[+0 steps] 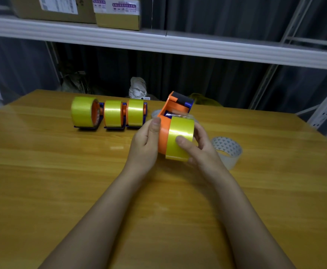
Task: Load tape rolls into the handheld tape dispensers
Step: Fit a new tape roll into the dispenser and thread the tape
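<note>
Head view: three loaded dispensers (108,113) behind hands (145,144), clear roll (228,152) right.

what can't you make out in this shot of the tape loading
Head view only:
- Whether the yellow roll is fully seated on the orange dispenser: the roll and both hands, left and right, cover the hub.
- Labels on the boxes: cut off by the top edge, blurred.
- Near side of the clear roll: hidden behind the right hand.

Both hands (145,144) gripping orange dispenser (163,136), yellow tape roll (180,138) mounted
</note>
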Available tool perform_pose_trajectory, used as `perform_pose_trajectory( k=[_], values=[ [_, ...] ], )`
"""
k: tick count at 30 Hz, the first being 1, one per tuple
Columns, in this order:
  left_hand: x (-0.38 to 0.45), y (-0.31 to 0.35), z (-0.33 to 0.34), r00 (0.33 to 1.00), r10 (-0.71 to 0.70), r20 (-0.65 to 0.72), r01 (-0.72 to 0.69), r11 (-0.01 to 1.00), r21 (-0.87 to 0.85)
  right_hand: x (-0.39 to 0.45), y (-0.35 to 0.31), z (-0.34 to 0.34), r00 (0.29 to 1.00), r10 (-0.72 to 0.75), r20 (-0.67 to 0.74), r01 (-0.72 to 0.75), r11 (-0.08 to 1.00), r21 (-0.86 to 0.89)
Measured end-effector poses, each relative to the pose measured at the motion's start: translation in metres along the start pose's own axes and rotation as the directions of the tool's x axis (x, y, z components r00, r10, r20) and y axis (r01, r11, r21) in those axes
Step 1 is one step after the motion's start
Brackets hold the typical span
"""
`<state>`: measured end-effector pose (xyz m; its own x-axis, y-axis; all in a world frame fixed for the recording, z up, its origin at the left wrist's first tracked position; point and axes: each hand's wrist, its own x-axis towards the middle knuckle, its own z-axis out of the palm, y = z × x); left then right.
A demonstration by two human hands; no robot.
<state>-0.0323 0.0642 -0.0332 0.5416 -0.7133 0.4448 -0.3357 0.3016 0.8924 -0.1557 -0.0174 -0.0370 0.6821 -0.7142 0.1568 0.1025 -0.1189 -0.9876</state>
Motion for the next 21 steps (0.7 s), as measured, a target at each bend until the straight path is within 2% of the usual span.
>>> perform_pose_trajectory(
  k=[13,16,21],
  values=[
    [-0.004,0.007,0.004,0.995,-0.045,0.087,0.055,0.992,-0.118,-0.005,0.011,0.006,0.985,-0.164,-0.046,0.157,0.98,-0.126],
    [-0.004,0.011,0.004,0.991,-0.092,0.098,0.107,0.981,-0.162,-0.005,0.012,0.009,0.985,-0.167,-0.049,0.161,0.981,-0.104],
    [-0.007,0.02,0.005,0.989,-0.069,0.129,0.095,0.973,-0.212,-0.006,0.014,0.012,0.984,-0.175,-0.036,0.172,0.983,-0.062]
  ],
)
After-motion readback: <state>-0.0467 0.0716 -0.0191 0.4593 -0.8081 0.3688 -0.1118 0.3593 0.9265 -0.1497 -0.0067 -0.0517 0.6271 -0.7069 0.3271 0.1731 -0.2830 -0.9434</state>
